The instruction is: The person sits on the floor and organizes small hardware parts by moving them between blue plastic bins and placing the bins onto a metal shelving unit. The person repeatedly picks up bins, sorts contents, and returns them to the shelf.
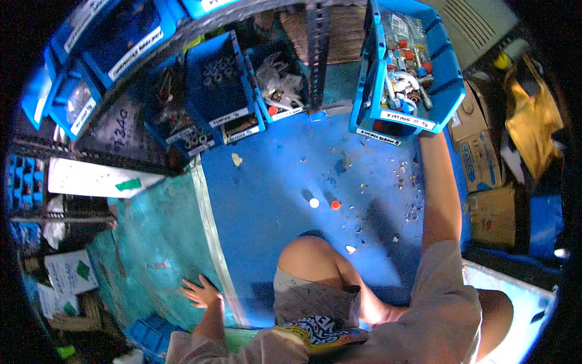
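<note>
Left hand (201, 293): spreading fingers over the green floor (154, 224)
Right hand: hiding behind the fittings bin (447, 91); forearm (441, 188) reaching up to it, grip can't tell
Fittings bin: sitting ahead-right above another blue bin (377, 136), holding mixed silver and red fittings (406, 68)
Blue floor (254, 200): carrying round white piece (314, 203) and round orange piece (336, 205), lying near each other

- Mostly open over the blue surface's (254, 188) left half.
- Closed at the far left corner by blue bins (219, 97), at the far right by stacked bins (444, 91).
- Barred along the right edge by the right forearm (441, 188), at the near edge by a knee (309, 259).
- Dotted centrally with a white cap (314, 203) and red cap (336, 205).
</note>
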